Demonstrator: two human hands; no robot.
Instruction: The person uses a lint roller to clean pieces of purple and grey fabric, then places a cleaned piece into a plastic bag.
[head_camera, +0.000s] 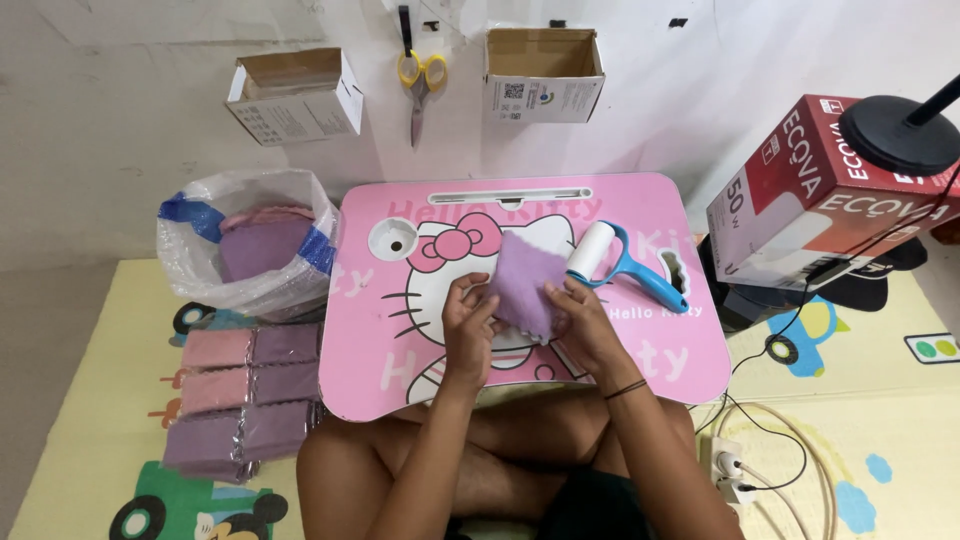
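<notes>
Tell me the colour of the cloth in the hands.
Light purple cloth, seen in the head view.

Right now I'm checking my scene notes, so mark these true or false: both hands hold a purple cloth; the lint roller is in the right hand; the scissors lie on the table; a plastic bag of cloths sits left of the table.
1. Both hands hold a purple cloth: true; the left hand and right hand grip the purple cloth.
2. The lint roller is in the right hand: false; it lies on the pink lap table.
3. The scissors lie on the table: false; they hang on the wall.
4. A plastic bag of cloths sits left of the table: true.
</notes>
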